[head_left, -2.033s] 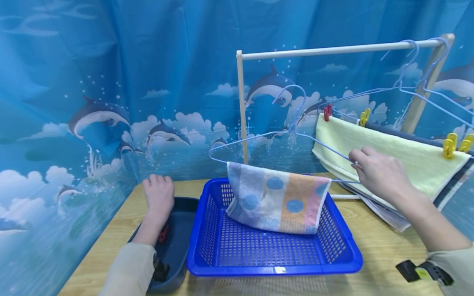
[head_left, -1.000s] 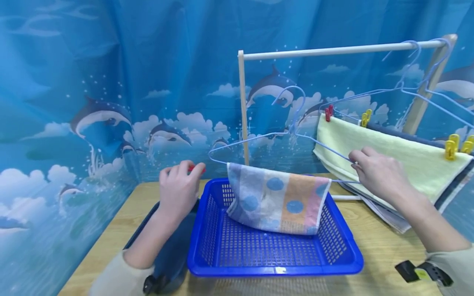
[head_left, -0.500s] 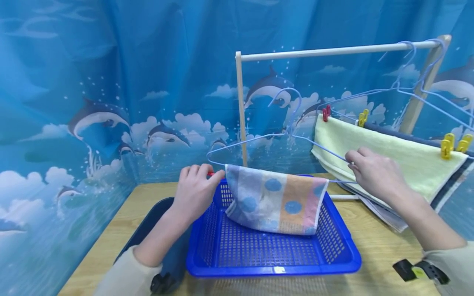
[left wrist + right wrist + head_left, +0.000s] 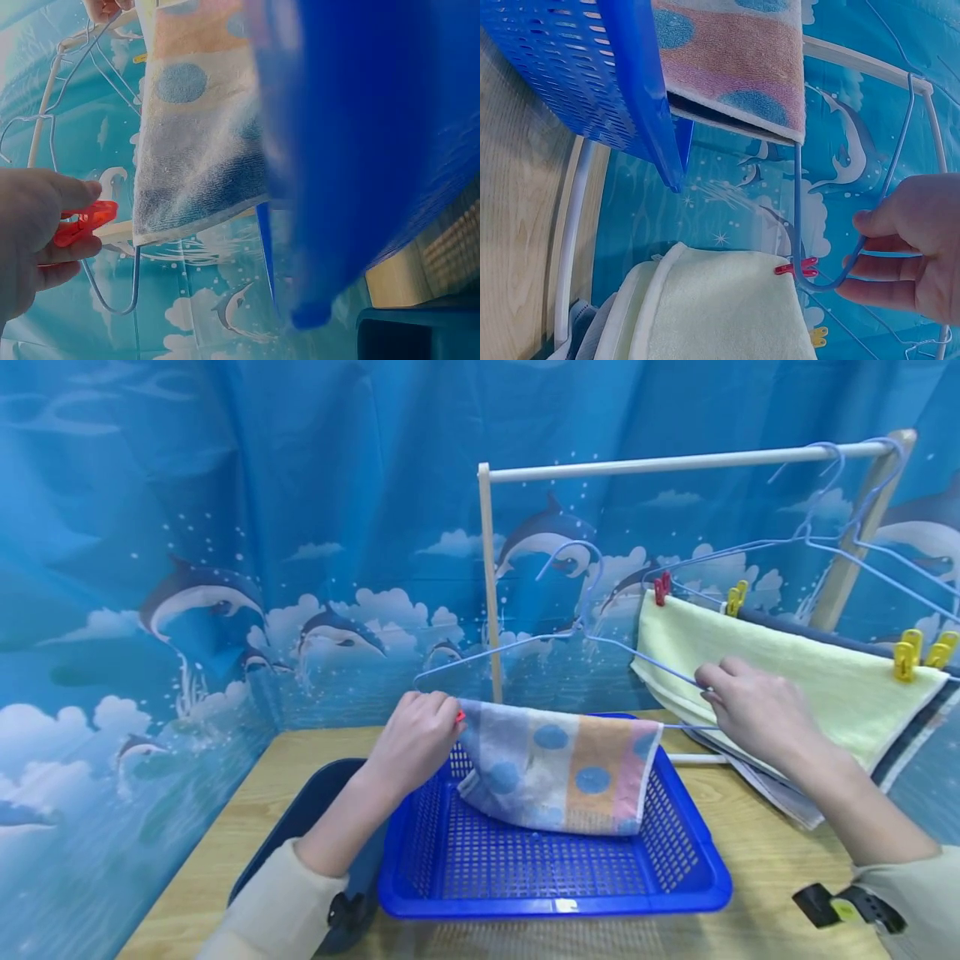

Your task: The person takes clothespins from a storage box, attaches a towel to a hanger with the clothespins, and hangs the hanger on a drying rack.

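My left hand [image 4: 416,739] pinches a red clothespin [image 4: 86,223] at the left end of a blue wire hanger [image 4: 798,195]. A towel [image 4: 536,777] with grey, white, orange and pink stripes and blue dots hangs folded over the hanger's lower bar. In the left wrist view the clothespin is right beside the towel's top left corner. My right hand [image 4: 761,706] grips the hanger's right end, holding it above a blue plastic basket [image 4: 480,908]. The left end of the hanger is partly hidden behind my left hand in the head view.
A wooden rack [image 4: 675,463] stands behind on the right. On it hang more hangers with a pale yellow towel [image 4: 750,668] and darker towels, held by red and yellow clothespins [image 4: 905,658]. Left of the basket sits a dark bin [image 4: 296,818] on the wooden table [image 4: 225,827].
My left hand has come up out of the dark bin with a red clothespin and moved right to the towel's left corner. The hanger has tilted slightly left; my right hand keeps its grip.
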Motion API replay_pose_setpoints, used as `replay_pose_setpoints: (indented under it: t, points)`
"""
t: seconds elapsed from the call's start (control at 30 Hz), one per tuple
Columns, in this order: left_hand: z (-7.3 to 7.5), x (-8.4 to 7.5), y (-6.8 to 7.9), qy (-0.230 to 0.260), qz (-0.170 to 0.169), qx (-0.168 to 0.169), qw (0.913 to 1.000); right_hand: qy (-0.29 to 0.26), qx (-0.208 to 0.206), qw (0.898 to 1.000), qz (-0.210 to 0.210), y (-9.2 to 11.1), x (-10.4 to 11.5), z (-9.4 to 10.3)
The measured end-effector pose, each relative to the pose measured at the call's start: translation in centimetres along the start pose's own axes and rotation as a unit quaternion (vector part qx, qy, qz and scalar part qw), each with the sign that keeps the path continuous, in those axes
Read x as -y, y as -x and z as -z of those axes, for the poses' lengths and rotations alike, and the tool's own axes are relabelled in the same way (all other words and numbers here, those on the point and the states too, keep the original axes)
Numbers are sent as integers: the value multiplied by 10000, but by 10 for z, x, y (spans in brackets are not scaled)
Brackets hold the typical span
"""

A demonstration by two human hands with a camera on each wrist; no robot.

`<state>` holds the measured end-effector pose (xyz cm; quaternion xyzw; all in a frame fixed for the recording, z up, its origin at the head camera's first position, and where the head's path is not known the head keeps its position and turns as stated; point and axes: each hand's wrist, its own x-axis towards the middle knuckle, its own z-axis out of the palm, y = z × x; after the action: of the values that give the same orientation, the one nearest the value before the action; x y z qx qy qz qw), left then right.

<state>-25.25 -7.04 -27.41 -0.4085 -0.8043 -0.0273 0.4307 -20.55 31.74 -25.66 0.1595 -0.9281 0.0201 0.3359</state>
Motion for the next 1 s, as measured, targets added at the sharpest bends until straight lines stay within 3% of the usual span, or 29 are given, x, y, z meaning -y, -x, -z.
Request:
replay_pose_setpoints:
  t: [0.23, 0.47, 0.6, 1.0]
  points:
    - [-5, 4, -4, 214, 36, 156, 9996, 56, -71, 9999, 67, 0, 0, -2]
    - [-4, 5, -5, -160, 185, 98, 9997, 64, 33, 10000, 36, 0, -1, -3]
    - [1, 5, -8, -348, 185, 39, 9992, 59, 20, 10000, 61, 0, -1, -3]
    - [27, 3, -29, -238, 7, 45, 9997, 80, -28, 9999, 107, -1, 1, -2]
